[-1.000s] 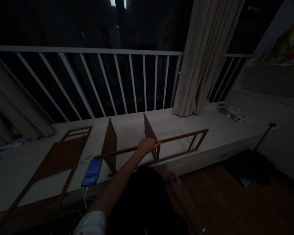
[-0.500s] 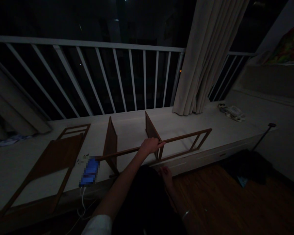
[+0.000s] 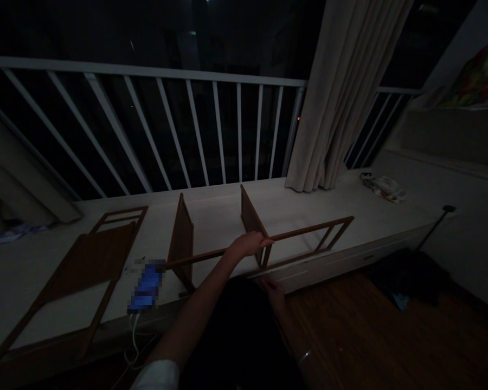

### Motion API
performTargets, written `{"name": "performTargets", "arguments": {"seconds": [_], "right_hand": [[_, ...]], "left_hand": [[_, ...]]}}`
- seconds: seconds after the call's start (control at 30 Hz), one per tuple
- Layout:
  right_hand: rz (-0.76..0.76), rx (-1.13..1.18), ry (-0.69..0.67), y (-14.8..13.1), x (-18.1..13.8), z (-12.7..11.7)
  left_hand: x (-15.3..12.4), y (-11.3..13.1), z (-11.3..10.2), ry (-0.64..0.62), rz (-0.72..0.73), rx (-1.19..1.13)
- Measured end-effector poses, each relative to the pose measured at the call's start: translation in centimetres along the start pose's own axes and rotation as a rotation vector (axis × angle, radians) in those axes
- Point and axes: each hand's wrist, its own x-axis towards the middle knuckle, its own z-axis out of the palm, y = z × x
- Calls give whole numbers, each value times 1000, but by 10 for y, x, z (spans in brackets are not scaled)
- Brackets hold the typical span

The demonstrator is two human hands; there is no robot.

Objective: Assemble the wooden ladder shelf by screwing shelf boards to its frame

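My left hand point(image 3: 248, 245) clasps the wooden shelf frame point(image 3: 301, 231) on the white ledge point(image 3: 215, 216) at picture centre, apparently steadying it, so the next move likely calls for careful work by my right hand point(image 3: 274, 292), lower centre, whose hold I cannot tell.

The shelf-like frame point(image 3: 252, 215) and the flat frame point(image 3: 87, 260) were both brown. The railing point(image 3: 158, 72) looked white, the curtain point(image 3: 337, 108) was beige, and the blurred rectangle point(image 3: 146, 288) was blue.
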Motion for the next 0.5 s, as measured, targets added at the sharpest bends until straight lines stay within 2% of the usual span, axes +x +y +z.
{"name": "performTargets", "arguments": {"seconds": [0.17, 0.33, 0.5], "right_hand": [[-43, -5, 2, 1, 3, -2], [-53, -2, -59, -5, 2, 2], [-71, -19, -62, -4, 4, 7]], "left_hand": [[3, -6, 1, -30, 23, -31], [3, -8, 0, -8, 54, -21], [-3, -2, -4, -40, -40, 8]]}}
